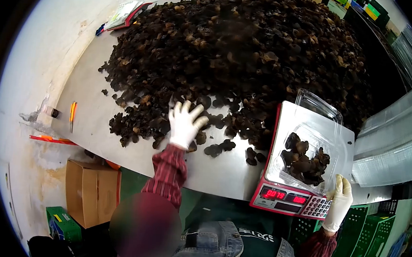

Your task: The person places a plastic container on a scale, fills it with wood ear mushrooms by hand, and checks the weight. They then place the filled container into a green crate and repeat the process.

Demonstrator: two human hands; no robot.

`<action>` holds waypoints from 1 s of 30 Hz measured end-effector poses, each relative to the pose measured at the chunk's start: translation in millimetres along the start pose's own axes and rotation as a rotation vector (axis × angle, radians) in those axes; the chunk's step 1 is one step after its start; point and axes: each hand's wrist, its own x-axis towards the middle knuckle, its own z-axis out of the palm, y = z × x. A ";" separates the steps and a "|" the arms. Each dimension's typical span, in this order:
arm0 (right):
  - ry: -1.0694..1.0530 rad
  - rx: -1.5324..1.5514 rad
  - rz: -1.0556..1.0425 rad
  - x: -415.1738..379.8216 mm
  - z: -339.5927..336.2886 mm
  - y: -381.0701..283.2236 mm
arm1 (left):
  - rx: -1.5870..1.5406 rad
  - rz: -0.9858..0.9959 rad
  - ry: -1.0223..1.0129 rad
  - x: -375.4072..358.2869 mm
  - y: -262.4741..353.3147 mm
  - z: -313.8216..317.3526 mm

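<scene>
My left hand (pixel 186 123), in a white glove, is open with fingers spread on the near edge of a big heap of dark wood ear mushrooms (pixel 230 49). Several loose mushroom pieces (pixel 220 147) lie just right of it on the metal table. On the right, a red and white digital scale (pixel 283 179) shows 0.079 in red digits. A clear plastic box (pixel 307 117) with its lid folded back sits on the plate, with a clump of mushrooms (pixel 305 159) inside. My right hand (pixel 339 202), gloved too, is at the scale's right front corner beside the box and keypad, fingers stretched out.
Stacked clear plastic boxes (pixel 396 137) stand right of the scale. An orange cutter (pixel 72 114) lies on the table (pixel 93 97) at left, and a notepad (pixel 125 15) at the back left. Below are a cardboard box (pixel 91 192) and green crates (pixel 363 240).
</scene>
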 end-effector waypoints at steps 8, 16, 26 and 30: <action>0.009 -0.020 0.012 0.0 -3.3 -4.5 | -0.135 0.228 0.035 -91.0 69.8 -32.8; -0.046 0.006 0.024 -2.8 0.5 -5.4 | -0.157 0.282 -0.109 -26.8 85.2 -13.8; -0.060 0.035 0.052 -12.1 1.7 -7.2 | -0.279 0.456 0.134 -30.8 86.9 15.3; -0.157 -0.132 -0.059 -9.0 9.9 -2.4 | -0.572 0.277 0.105 -14.3 82.1 6.2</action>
